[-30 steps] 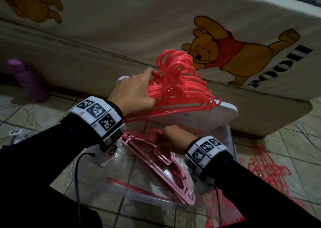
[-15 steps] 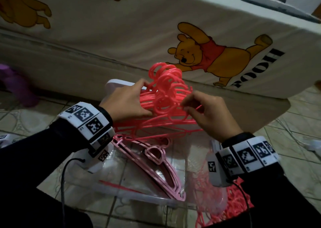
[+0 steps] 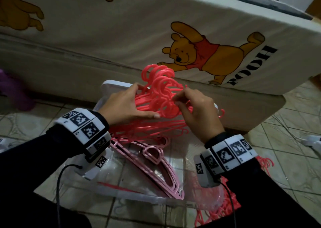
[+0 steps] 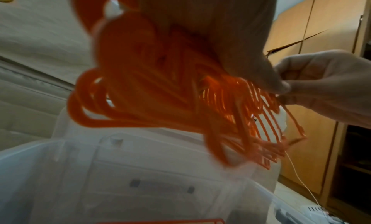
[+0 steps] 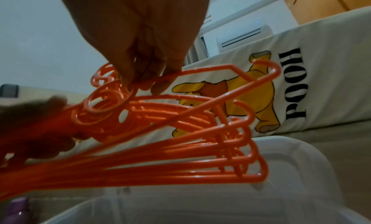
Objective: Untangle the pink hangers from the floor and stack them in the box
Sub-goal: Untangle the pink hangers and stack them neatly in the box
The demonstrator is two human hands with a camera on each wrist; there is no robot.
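Observation:
A bundle of bright pink hangers (image 3: 161, 95) hangs above a clear plastic box (image 3: 139, 197). My left hand (image 3: 128, 104) grips the bundle near the hooks, thumb below and fingers on top. My right hand (image 3: 192, 104) pinches one hanger hook at the bundle's right side. In the left wrist view the hangers (image 4: 164, 100) look orange and fan down from my palm. In the right wrist view my fingertips (image 5: 152, 78) pinch a thin hanger (image 5: 220, 91) standing apart from the rest. Paler pink hangers (image 3: 156, 165) lie stacked inside the box.
The box's white lid (image 3: 112, 88) leans behind it against a bed with a bear-print sheet (image 3: 199, 54). More tangled pink hangers (image 3: 222, 210) lie on the tiled floor at the right. A purple object (image 3: 12, 90) sits at the far left.
My right hand rose out of the box to the bundle's hooks and now pinches one hanger. The left hand kept its grip on the bundle.

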